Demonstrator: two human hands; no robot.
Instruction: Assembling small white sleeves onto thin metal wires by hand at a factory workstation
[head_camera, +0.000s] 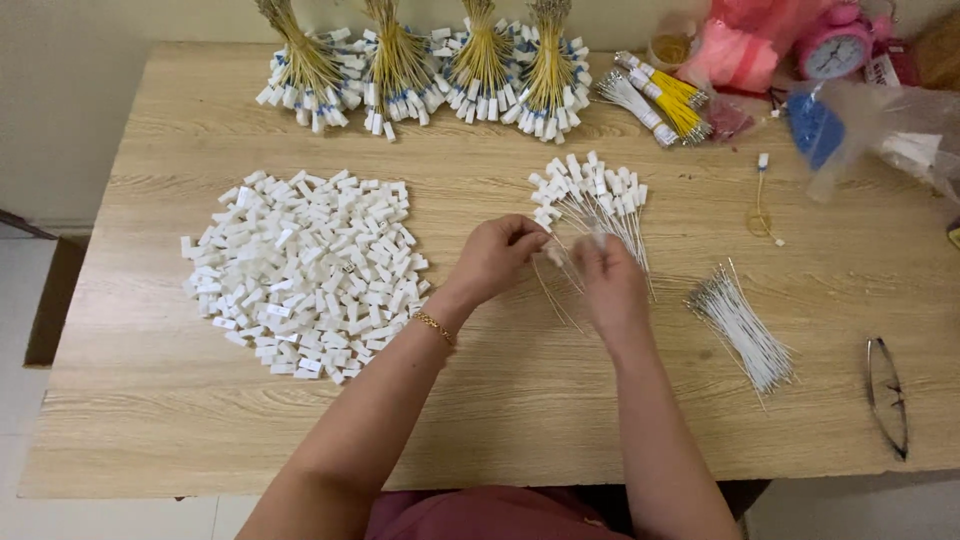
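Observation:
My left hand (497, 257) is over the middle of the wooden table (520, 400), fingers pinched on a small white connector with a thin wire. My right hand (610, 283) is close beside it, fingers closed on thin wires; its motion blurs the fingertips. Just beyond both hands lies a fan of wires with white connectors fitted (592, 195). A large heap of loose white connectors (305, 270) sits to the left of my left hand. A bunch of bare white wires (742, 328) lies to the right of my right hand.
Several tied bundles of yellow wires with white connectors (430, 70) stand along the far edge. Yellow-and-white wire bundles (660, 100), pink bags (740, 50), a pink alarm clock (833, 48) and clear plastic bags (880, 125) crowd the far right. Eyeglasses (888, 395) lie near the right edge. A single wire (762, 212) lies alone.

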